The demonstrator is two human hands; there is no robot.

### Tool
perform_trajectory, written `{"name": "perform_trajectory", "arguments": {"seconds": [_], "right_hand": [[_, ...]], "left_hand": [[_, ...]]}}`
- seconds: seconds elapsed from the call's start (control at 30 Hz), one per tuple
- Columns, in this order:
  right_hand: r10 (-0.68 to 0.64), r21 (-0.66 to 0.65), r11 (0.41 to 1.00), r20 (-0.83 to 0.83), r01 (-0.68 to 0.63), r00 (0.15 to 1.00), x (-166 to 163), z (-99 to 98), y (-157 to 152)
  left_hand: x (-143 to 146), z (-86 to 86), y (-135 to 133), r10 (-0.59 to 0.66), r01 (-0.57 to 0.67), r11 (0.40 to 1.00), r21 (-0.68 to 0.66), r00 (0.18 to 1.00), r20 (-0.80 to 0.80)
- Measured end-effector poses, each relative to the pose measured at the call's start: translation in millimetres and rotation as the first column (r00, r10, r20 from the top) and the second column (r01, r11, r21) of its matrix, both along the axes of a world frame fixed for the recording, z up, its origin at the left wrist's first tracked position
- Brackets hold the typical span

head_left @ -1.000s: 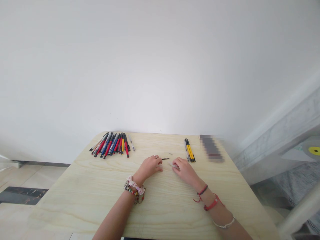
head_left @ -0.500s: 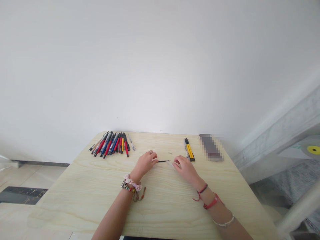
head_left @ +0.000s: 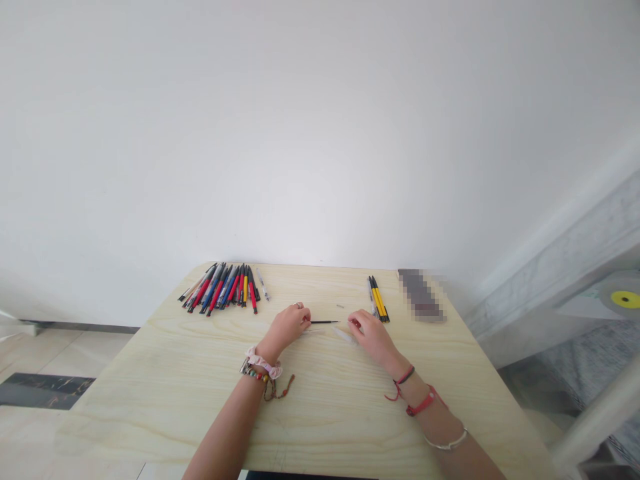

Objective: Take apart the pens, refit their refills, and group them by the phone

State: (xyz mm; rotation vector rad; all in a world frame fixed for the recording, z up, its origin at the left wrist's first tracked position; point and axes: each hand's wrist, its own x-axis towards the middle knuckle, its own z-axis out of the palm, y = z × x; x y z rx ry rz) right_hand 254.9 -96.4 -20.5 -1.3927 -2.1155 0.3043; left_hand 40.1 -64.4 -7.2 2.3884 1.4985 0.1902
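Note:
My left hand [head_left: 291,321] pinches a thin pen refill [head_left: 324,322] between its fingertips. The refill's dark length points right, its fine tip toward my other hand. Closed fingertips of my right hand [head_left: 369,332] face that tip across a small gap; whatever they hold is too small to make out. A clear pen tube [head_left: 344,335] lies on the table just under the right fingers. Below the refill, a thin pale stick-like piece [head_left: 314,331] reaches out from beside the left hand. Farther back lies a tiny spring-like piece [head_left: 341,306].
Several red, blue, yellow and grey pens [head_left: 220,288] are heaped at the back left, with a clear pen [head_left: 263,285] beside them. Yellow-and-black pens [head_left: 379,299] and a clear one lie right of centre. A blurred dark rectangular object [head_left: 421,295] lies at the back right of the wooden table [head_left: 320,413].
My left hand has shifted slightly left with the refill. The clear tube now lies below my right fingers, where earlier it was at their tips.

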Motion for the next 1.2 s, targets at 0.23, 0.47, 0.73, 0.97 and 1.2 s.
{"name": "perform_trajectory", "arguments": {"seconds": [0.23,0.47,0.73,0.97,1.2], "right_hand": [[0.127,-0.118,0.986,0.099,-0.115,0.987,-2,5.3,-6],[-0.015,-0.065,0.997,0.22,0.03,0.975,-8,1.5,-3],[-0.128,0.067,0.991,0.259,0.115,0.957,-9,-3.2,9],[-0.14,-0.079,0.989,-0.296,0.122,0.945,-12,-0.6,6],[-0.258,-0.354,0.935,-0.748,-0.039,0.611,-18,5.7,3]], "left_hand": [[0,-8.6,3,0.046,-0.045,0.998,0.046,0.999,-0.018],[1,-9.8,5,0.088,-0.089,0.995,0.046,0.996,0.024],[2,-6.3,4,0.1,-0.111,0.991,0.069,0.984,0.146],[12,-0.9,-1,0.025,-0.021,1.0,-0.015,0.907,0.42],[29,0.7,-12,-0.105,0.139,0.989,-0.045,0.889,0.446]]}}
